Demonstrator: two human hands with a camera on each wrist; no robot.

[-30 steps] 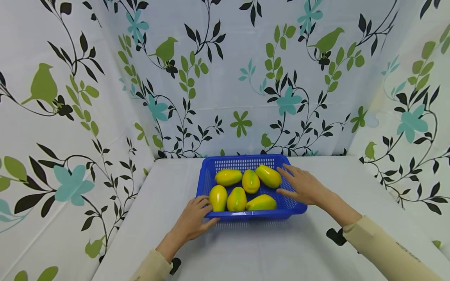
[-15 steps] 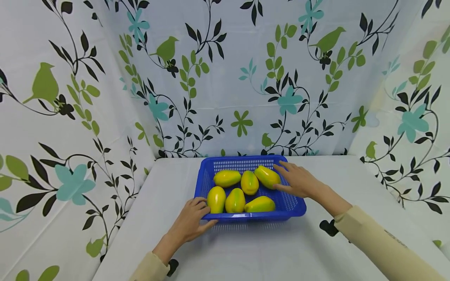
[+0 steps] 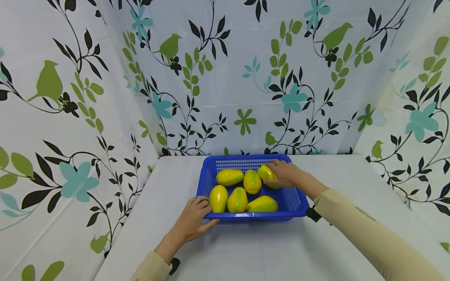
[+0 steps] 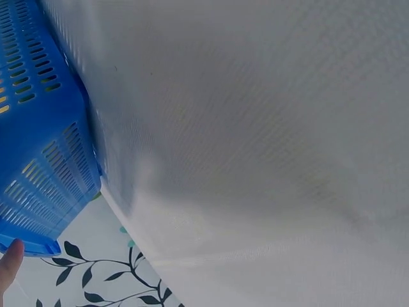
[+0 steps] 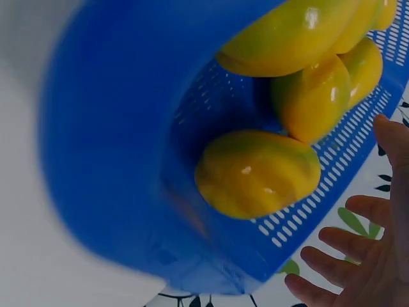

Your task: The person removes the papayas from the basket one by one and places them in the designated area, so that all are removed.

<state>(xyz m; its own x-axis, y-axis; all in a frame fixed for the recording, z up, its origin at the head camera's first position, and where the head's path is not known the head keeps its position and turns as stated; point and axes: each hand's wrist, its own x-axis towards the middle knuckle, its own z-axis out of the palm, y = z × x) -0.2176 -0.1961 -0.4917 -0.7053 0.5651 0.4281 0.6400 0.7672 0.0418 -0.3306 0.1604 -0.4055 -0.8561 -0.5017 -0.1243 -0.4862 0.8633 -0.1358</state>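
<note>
Gripping the near left corner of the blue basket (image 3: 256, 216) with the left hand (image 3: 191, 219), over a white tabletop (image 3: 242, 249). Seeing three yellow-green fruits (image 3: 237, 200) lying in the basket's near row, then three more lying behind. Holding the right hand (image 3: 287, 174), relaxed and released, over the far right fruit (image 3: 265, 174), leaving contact unclear. Facing a white curtain (image 3: 225, 93) printed in green, black and turquoise.

Left hand (image 3: 191, 218) low, fingers bent, thumb apart; right hand (image 3: 285, 174) farther forward, fingers spread.
</note>
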